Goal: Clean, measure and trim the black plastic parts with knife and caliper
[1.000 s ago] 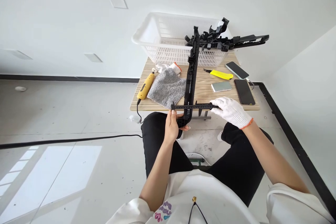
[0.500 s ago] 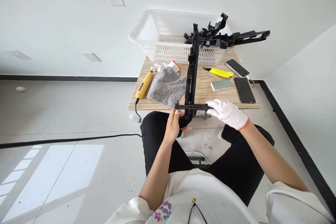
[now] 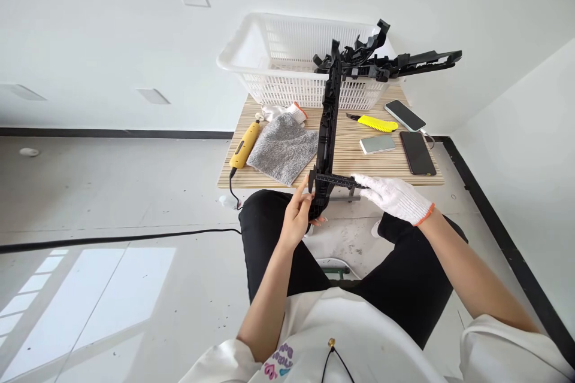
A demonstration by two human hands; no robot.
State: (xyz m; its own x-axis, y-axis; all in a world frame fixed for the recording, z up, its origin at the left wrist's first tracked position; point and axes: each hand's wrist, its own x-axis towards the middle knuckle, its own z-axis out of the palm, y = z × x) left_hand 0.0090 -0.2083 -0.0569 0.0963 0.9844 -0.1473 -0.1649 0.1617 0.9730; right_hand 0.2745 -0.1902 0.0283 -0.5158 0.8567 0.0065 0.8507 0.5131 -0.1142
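At the upper centre of the frame, your wood-striped tabletop (image 3: 348,152) carries a white slatted plastic basket (image 3: 287,91). From in front of it, a long, narrow black plastic part (image 3: 330,108) runs down to the centre, its lower end past the table's near edge. Your bare left hand (image 3: 296,220) grips that lower end, index finger stretched up to a black straight-beamed caliper (image 3: 339,180). Your right hand (image 3: 395,197), in a white knit glove with an orange cuff, pinches the caliper's right end. The caliper has just shifted rightward and tipped from nearly level to sloping down to the right. That puts its head close by the part's left edge; whether the jaws touch, you cannot tell from here.
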